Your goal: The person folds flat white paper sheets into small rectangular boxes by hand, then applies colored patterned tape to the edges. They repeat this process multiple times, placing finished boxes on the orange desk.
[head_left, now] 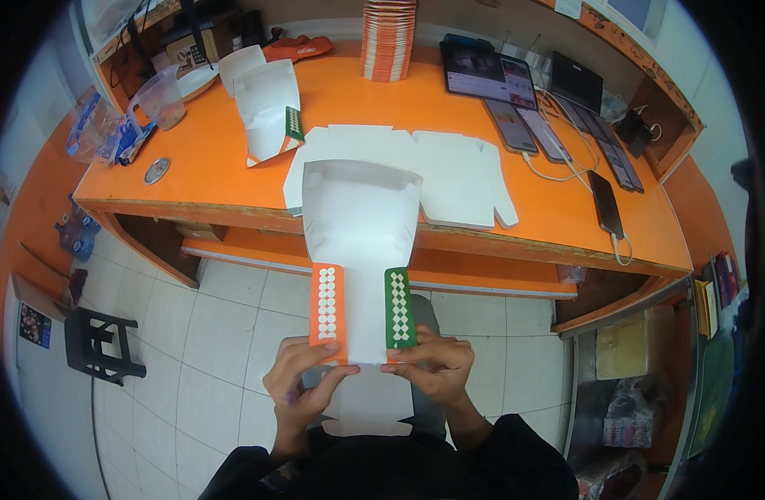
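A partly folded cardboard box [362,221], white inside, is held up in front of the table's near edge. One of its side flaps is orange with white dots, the other green with white diamonds. My left hand [303,375] pinches the lower corner at the orange flap. At the green flap's lower corner, my right hand [437,362] grips the card between thumb and fingers. The front panel hangs down between my wrists. Just beyond, flat white box blanks [462,179] lie on the orange table [349,87].
Folded boxes [266,100] stand at the back left near a clear plastic jug [160,98]. A tall orange-and-white stack [388,42] rises at the back. Rightward lie a tablet [491,79], several phones [605,204] and white cables. A black stool [103,343] stands on the tiled floor.
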Motion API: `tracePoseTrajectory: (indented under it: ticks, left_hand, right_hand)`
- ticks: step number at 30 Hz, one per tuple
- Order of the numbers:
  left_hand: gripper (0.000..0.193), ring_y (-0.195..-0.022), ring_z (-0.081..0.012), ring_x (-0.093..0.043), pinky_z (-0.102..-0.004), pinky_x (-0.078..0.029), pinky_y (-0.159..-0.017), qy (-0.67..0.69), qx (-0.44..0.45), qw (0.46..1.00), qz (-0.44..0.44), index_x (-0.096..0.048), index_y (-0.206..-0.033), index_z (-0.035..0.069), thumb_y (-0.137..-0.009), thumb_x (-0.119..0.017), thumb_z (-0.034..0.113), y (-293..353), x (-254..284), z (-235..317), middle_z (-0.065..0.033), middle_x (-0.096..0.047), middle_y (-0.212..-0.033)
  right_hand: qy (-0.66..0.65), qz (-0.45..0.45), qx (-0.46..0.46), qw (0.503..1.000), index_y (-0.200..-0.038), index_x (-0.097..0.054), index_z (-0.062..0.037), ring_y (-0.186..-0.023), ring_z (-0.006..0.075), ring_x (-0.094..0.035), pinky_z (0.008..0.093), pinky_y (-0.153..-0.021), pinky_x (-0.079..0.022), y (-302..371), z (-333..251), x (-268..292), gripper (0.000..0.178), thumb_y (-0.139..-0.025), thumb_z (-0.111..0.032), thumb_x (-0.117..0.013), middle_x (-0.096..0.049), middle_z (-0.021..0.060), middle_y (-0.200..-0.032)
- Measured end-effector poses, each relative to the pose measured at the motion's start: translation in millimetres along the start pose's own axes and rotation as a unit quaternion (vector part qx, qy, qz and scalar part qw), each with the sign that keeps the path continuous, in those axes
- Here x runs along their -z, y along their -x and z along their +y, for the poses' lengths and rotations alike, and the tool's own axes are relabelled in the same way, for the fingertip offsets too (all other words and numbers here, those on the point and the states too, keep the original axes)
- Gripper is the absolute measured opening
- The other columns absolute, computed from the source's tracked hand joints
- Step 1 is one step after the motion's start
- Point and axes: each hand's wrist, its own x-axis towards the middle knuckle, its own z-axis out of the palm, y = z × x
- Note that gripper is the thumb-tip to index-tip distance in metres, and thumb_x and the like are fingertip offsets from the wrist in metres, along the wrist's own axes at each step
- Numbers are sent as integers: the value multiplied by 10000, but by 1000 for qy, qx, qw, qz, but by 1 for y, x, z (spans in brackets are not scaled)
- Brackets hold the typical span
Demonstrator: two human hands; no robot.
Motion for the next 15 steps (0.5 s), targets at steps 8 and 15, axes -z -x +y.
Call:
tracePoseTrajectory:
  ticks: [8,15]
  left_hand:
    - [280,-702,-189,-626,-271,-481,-623,37,-52,997,49,-666,-836,34,-616,-801,-72,6,0,-10,-93,-680,-779]
    - [282,-697,-186,-571,-296,-459,-643,19,-133,981,140,-566,-758,50,-653,-799,-68,-28,14,-31,-88,-660,-803]
  right_hand:
    - [-3,-30,-10,999,-850,-699,24,-779,208,-692,367,-823,-485,0,-8,-2,202,-670,69,-780,-710,159,-843]
    - [15,-16,-78,997,-995,-670,3,-904,216,-668,351,-837,-493,-10,-12,7,240,-761,14,-725,-703,145,-932]
